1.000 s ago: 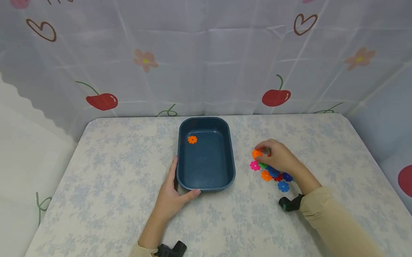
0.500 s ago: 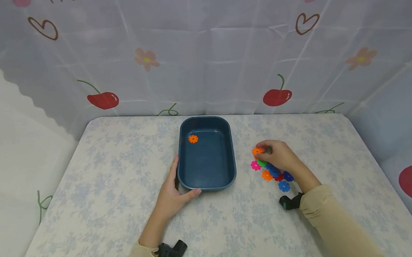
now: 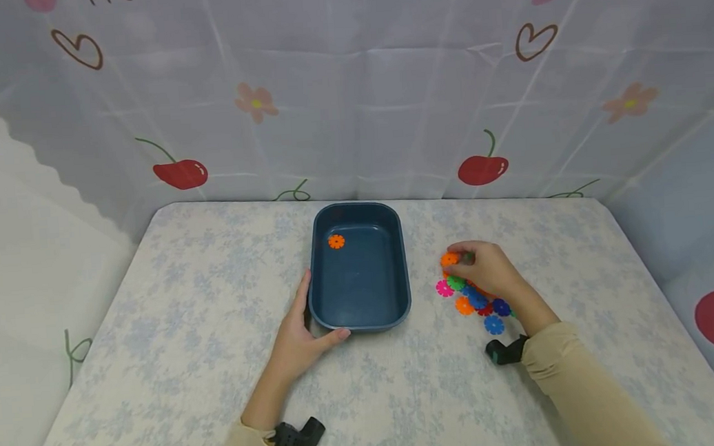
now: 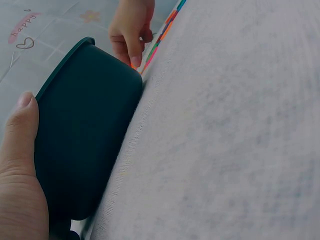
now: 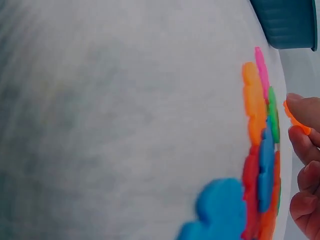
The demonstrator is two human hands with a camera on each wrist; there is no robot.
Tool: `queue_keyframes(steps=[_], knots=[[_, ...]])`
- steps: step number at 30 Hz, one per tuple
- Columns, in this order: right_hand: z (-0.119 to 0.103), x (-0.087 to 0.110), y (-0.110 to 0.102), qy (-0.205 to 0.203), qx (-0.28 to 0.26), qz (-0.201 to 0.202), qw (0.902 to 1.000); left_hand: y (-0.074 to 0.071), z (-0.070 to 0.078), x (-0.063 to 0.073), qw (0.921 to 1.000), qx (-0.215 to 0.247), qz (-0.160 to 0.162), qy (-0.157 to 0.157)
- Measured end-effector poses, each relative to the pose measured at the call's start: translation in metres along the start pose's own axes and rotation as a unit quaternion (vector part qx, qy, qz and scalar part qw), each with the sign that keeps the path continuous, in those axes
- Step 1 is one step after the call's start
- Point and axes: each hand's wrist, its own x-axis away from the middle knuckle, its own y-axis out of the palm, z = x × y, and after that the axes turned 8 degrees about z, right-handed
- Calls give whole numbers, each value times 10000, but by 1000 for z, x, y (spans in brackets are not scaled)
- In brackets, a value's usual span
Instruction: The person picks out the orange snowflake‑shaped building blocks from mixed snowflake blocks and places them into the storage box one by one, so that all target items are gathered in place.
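Observation:
A dark blue rectangular tray (image 3: 361,278) stands on the table in the head view, one orange snowflake disc (image 3: 336,242) lying inside near its far left. My left hand (image 3: 293,341) holds the tray's near left corner, fingers along the side and thumb (image 4: 22,130) on the near wall. To the right, my right hand (image 3: 489,267) pinches another orange snowflake disc (image 3: 449,260) between thumb and fingers, just above a loose pile. Pink (image 3: 444,288), green (image 3: 456,282), blue (image 3: 494,324), orange and red notched discs make up that pile, partly hidden by the hand.
A patterned cloth covers the table (image 3: 211,274). Behind it hangs a curtain (image 3: 349,113) printed with cherries, hearts and flowers. Between the tray and the discs lies a strip of tablecloth. Black wrist cameras (image 3: 300,435) are strapped to both wrists.
The right hand has lifted the pinched orange disc slightly off the pile, showing more of the green disc beneath. The left hand and tray keep their places; the view has shifted slightly.

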Motion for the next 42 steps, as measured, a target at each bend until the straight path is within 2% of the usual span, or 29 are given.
queue_keyframes(steps=[7, 17, 26, 31, 37, 42], knots=[[-17, -5, -3, 65, -290, 358, 9989, 0, 0, 0, 9999, 102, 6, 17], [-48, -16, 2, -329, -686, 712, 9946, 2, -5, -2, 9996, 216, -95, -128], [-84, -29, 13, -717, -878, 534, 9921, 1, -3, -1, 9996, 250, -43, -140], [-103, -36, 25, -940, -779, 328, 9920, 1, -2, -1, 9995, 298, -24, -62], [-120, -40, 43, -1221, -593, 55, 9907, 0, -1, -2, 9995, 254, -62, -180], [-132, -43, 57, -1406, -406, -141, 9891, -5, 19, 0, 9991, 294, -170, -247]])
